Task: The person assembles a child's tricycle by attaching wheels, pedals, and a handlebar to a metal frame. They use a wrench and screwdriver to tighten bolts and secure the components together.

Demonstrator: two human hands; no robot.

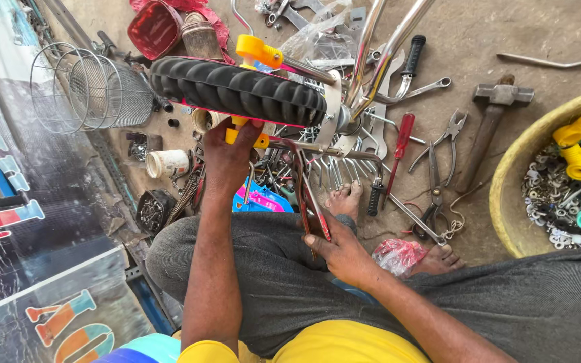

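Observation:
I sit on the ground with a small black ribbed wheel [237,91] with a yellow hub, fixed to a chrome frame [371,54], in front of me. My left hand [231,151] grips the yellow hub piece just below the tyre. My right hand [344,254] rests on my grey-trousered thigh and holds the lower end of a thin red metal stay [307,188] that runs up toward the wheel. A row of spanners [334,171] lies under the wheel.
A red-handled screwdriver [400,144], pliers [442,144] and a hammer [489,121] lie on the ground at right. A tan basin [506,195] holds yellow and teal parts and small hardware. Wire baskets [85,87] stand at left, a white cup [168,163] nearby.

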